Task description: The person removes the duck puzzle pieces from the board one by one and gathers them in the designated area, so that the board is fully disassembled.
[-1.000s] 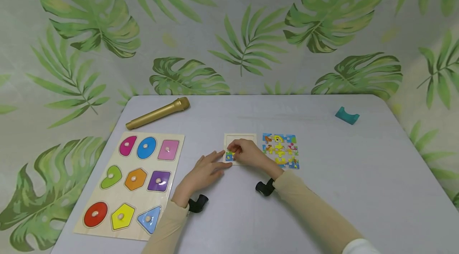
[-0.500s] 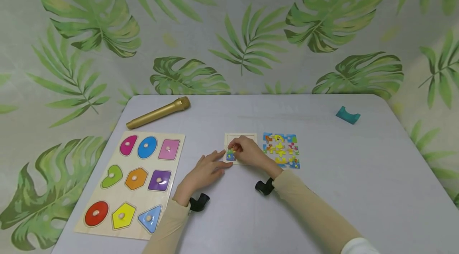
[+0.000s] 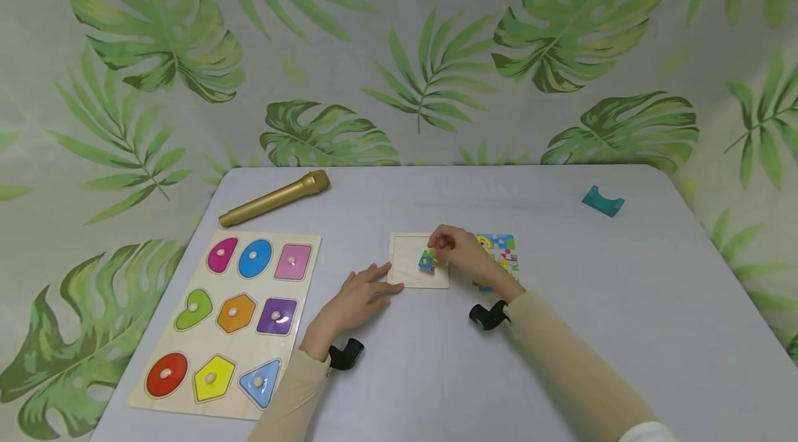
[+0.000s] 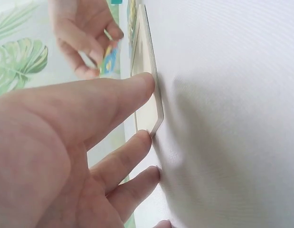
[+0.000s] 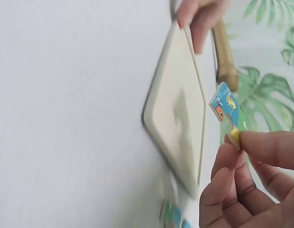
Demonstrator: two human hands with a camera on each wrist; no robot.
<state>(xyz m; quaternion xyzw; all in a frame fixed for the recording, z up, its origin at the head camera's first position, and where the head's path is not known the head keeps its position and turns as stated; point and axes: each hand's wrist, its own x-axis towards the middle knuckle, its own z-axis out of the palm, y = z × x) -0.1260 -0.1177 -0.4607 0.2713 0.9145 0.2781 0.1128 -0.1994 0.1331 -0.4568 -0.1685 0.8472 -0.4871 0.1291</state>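
Note:
Between thumb and fingers, my right hand (image 3: 466,255) pinches a jigsaw piece (image 3: 427,261), blue and green with a bit of yellow. The right wrist view shows the piece (image 5: 227,105) tilted and raised clear of the wooden puzzle tray (image 3: 406,256). That shallow square tray has a bare bottom. My left hand (image 3: 354,300) lies at the tray's near left corner, its fingers extended. In the left wrist view, its thumb and a fingertip touch the tray's edge (image 4: 154,90). Several colourful jigsaw pieces (image 3: 506,255) lie right of the tray, partly hidden by my right hand.
A pegged shape board (image 3: 227,324) lies on the left of the white table (image 3: 561,373). Behind it rests a gold microphone (image 3: 274,199). At the back right is a small teal curved block (image 3: 603,201). A leaf-patterned cloth (image 3: 430,47) hangs behind the table.
My right hand has lifted the jigsaw piece from the tray's left side and carried it right, above the tray's right part. The left hand and tray have stayed put.

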